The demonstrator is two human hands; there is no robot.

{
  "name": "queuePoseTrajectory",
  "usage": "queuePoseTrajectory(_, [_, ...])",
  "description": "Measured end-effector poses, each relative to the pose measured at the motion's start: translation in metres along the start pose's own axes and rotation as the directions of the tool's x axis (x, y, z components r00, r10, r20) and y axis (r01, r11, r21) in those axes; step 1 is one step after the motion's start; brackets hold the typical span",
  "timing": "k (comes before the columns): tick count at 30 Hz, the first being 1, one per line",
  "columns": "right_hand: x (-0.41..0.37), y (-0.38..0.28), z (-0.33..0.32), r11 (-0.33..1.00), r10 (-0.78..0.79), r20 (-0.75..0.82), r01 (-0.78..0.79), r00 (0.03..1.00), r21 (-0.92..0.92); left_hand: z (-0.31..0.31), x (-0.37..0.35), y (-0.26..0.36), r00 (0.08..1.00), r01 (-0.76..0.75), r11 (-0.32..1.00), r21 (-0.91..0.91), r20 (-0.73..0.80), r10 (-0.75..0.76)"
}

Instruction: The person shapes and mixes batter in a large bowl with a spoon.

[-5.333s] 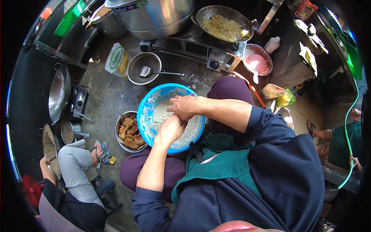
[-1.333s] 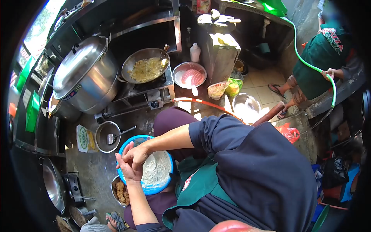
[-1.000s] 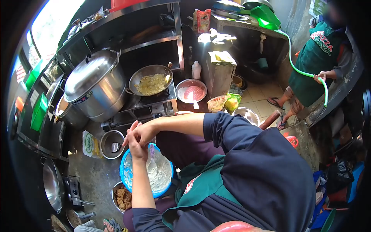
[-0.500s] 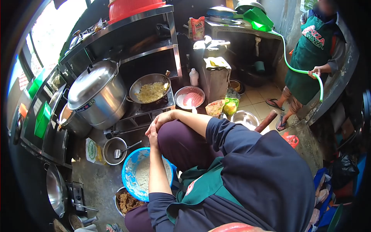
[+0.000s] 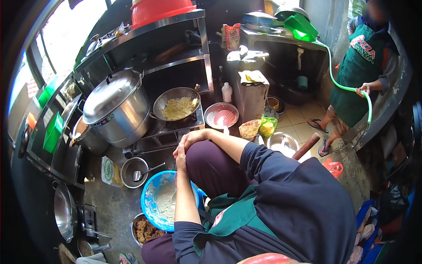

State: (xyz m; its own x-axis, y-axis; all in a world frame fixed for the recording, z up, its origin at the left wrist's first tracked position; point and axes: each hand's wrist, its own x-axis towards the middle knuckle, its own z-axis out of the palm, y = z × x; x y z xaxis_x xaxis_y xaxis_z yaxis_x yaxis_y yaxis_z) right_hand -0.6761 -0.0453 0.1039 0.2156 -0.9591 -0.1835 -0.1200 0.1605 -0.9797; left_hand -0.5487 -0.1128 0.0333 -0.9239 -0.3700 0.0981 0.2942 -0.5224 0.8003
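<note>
My left hand (image 5: 180,152) and my right hand (image 5: 191,139) are clasped together at the front of my raised knee (image 5: 206,163), fingers pressed together with no tool in them. Below my left forearm stands a blue basin (image 5: 150,207) of pale, thick batter (image 5: 166,202), partly covered by the arm. Beside it, a metal bowl holds brown fried pieces (image 5: 146,230). Ahead of my hands, a wok (image 5: 158,112) on the stove contains yellowish food frying in oil (image 5: 179,108).
A big lidded steamer pot (image 5: 123,119) stands left of the wok. A pan with a spatula (image 5: 133,172) and a Sania carton (image 5: 110,171) lie on the floor. A pink strainer (image 5: 225,117) sits in a basin. At right, another person (image 5: 358,75) holds a green hose (image 5: 340,83).
The whole view has shifted slightly, so things appear a little further right. My clasped hands stay on my knee, and the other person still holds the hose.
</note>
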Motion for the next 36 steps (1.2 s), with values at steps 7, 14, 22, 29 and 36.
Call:
queuePoseTrajectory(7, [-0.001,-0.002,0.001,1.000,-0.001,-0.004,0.001,1.000,0.004,-0.005,0.001,-0.003,1.000,-0.018,1.000,0.017,-0.019,0.018])
queuePoseTrajectory(14, [0.005,0.008,-0.002,0.996,-0.081,0.043,0.083,0.996,-0.036,-0.020,0.002,-0.011,0.998,-0.058,0.997,0.058,0.003,0.058])
queuePoseTrajectory(22, [0.023,0.000,0.004,0.993,-0.073,0.119,0.083,0.990,-0.085,0.001,-0.025,0.019,0.993,-0.059,0.995,0.082,-0.094,0.066])
queuePoseTrajectory(29, [0.027,-0.004,0.009,0.983,-0.035,0.083,0.049,0.996,-0.175,-0.012,-0.025,0.009,0.978,-0.085,0.989,0.120,-0.181,0.106])
queuePoseTrajectory(36, [0.031,0.003,0.008,0.996,0.078,0.133,-0.084,0.988,0.043,-0.016,-0.018,-0.002,0.990,-0.074,0.995,0.061,-0.114,0.080])
